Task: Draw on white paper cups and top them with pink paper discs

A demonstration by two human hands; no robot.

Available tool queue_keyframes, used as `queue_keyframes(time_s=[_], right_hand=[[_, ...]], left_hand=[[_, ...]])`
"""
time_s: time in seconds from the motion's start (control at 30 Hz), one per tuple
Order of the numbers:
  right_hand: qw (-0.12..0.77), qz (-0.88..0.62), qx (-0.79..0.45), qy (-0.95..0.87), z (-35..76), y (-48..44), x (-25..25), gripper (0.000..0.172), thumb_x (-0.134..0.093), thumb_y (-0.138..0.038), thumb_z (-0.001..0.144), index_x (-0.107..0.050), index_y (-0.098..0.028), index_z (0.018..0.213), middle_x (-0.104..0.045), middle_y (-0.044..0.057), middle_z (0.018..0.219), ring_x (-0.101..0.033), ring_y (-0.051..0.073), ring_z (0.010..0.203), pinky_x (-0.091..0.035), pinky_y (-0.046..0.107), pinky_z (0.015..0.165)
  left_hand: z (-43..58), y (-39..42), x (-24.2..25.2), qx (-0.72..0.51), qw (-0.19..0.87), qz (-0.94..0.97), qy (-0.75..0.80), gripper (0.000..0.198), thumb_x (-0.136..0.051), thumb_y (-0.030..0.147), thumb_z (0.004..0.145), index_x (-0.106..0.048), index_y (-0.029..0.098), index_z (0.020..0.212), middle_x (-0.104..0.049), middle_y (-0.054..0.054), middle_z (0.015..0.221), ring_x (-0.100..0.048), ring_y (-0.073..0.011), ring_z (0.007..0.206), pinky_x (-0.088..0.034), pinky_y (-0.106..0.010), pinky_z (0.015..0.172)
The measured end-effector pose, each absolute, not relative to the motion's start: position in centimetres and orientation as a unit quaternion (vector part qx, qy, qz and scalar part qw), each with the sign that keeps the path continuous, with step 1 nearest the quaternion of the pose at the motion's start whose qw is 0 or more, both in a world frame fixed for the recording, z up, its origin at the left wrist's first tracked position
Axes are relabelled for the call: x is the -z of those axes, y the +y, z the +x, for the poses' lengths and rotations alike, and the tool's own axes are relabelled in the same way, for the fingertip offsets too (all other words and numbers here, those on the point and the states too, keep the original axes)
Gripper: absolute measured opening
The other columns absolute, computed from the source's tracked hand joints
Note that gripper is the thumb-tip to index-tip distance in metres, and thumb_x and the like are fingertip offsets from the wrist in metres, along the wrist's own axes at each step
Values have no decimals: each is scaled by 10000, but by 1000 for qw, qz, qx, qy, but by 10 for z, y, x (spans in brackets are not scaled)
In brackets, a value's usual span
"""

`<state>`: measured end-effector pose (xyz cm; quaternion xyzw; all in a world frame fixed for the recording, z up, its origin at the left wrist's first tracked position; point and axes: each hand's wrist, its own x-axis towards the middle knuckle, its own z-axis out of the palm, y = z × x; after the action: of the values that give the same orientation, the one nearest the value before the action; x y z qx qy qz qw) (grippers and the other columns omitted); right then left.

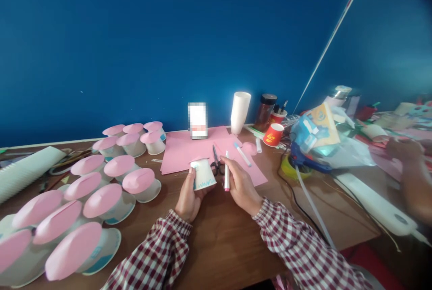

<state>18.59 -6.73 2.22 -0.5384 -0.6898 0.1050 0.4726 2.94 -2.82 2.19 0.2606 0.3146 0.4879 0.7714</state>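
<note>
My left hand is closed around a white paper cup, which is upside down with a pink disc on its upper end. Blue zigzag lines run along the cup's lower rim. In my right hand a white marker with a pink-red lower end stands nearly upright, just right of the cup and apart from it. Dark-handled scissors lie behind, between the two hands. Under them spreads pink paper, and another marker with a blue end rests on it.
Several upturned cups with pink discs fill the left side. A white cup stack, a red cup and a dark-lidded jar stand at the back. To the right are a blue glue gun, a white power strip and another person's blurred hand.
</note>
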Motion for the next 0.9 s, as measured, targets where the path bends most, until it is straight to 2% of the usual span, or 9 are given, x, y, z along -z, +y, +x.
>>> queue_keyframes(time_s=[0.2, 0.33, 0.43, 0.5, 0.6, 0.67, 0.73, 0.8, 0.9], right_hand=[[466, -546, -89, -691, 188, -62, -15, 586, -380, -21, 843, -406, -225, 1392, -571, 110, 1269, -538, 213, 1185, -463, 421, 1009], [469, -572, -82, -668, 191, -60, -12, 663, -407, -40, 824, -291, -228, 1450, -535, 123, 1312, -509, 228, 1219, -459, 442, 1004], [480, -567, -108, -661, 194, -59, -15, 574, -377, -77, 862, -355, -226, 1417, -549, 114, 1288, -537, 208, 1174, -465, 412, 994], [513, -569, -133, -629, 196, -59, -18, 459, -371, -145, 907, -431, -203, 1358, -569, 118, 1254, -584, 194, 1093, -510, 369, 924], [567, -588, -169, -552, 199, -58, -20, 332, -416, -276, 928, -524, -177, 1226, -630, 117, 1125, -649, 167, 867, -563, 296, 705], [594, -593, -185, -511, 202, -55, -20, 269, -433, -332, 923, -575, -164, 1078, -665, 100, 991, -645, 141, 726, -538, 253, 589], [630, -585, -208, -467, 206, -52, -18, 241, -439, -366, 915, -553, -165, 983, -673, 91, 946, -630, 117, 642, -489, 212, 501], [670, -565, -243, -415, 209, -49, -17, 252, -469, -392, 895, -490, -178, 1026, -677, 90, 967, -615, 99, 596, -437, 180, 444], [711, -538, -283, -354, 211, -45, -17, 369, -528, -410, 861, -422, -194, 1140, -678, 83, 980, -583, 76, 563, -403, 157, 430]], left_hand=[[29, -28, -23, -485, 777, 254, 310, 337, -538, 389, 869, -615, 163, 1106, -700, -85, 978, -670, -179, 821, -576, -299, 703], [28, -27, -27, -473, 782, 260, 313, 362, -524, 375, 877, -591, 163, 1163, -692, -107, 1045, -673, -203, 892, -578, -313, 720], [27, -26, -27, -472, 781, 258, 317, 357, -517, 373, 881, -594, 153, 1152, -703, -103, 979, -680, -196, 840, -582, -311, 707], [26, -25, -25, -478, 779, 250, 319, 337, -521, 368, 881, -598, 156, 1131, -704, -90, 954, -682, -185, 803, -586, -311, 701], [25, -24, -23, -485, 777, 240, 320, 295, -513, 350, 887, -599, 170, 1105, -699, -75, 974, -683, -182, 802, -593, -320, 698], [25, -24, -23, -487, 775, 236, 325, 277, -505, 340, 893, -601, 178, 1096, -699, -64, 962, -684, -181, 804, -595, -324, 705], [25, -24, -23, -485, 776, 236, 326, 274, -505, 343, 893, -604, 182, 1092, -701, -58, 942, -684, -180, 807, -594, -322, 718], [25, -25, -24, -482, 781, 239, 318, 284, -512, 353, 890, -603, 181, 1096, -703, -61, 934, -684, -183, 804, -594, -321, 712], [25, -25, -25, -476, 785, 246, 310, 319, -521, 369, 883, -596, 173, 1124, -704, -78, 949, -683, -187, 786, -594, -317, 680]])
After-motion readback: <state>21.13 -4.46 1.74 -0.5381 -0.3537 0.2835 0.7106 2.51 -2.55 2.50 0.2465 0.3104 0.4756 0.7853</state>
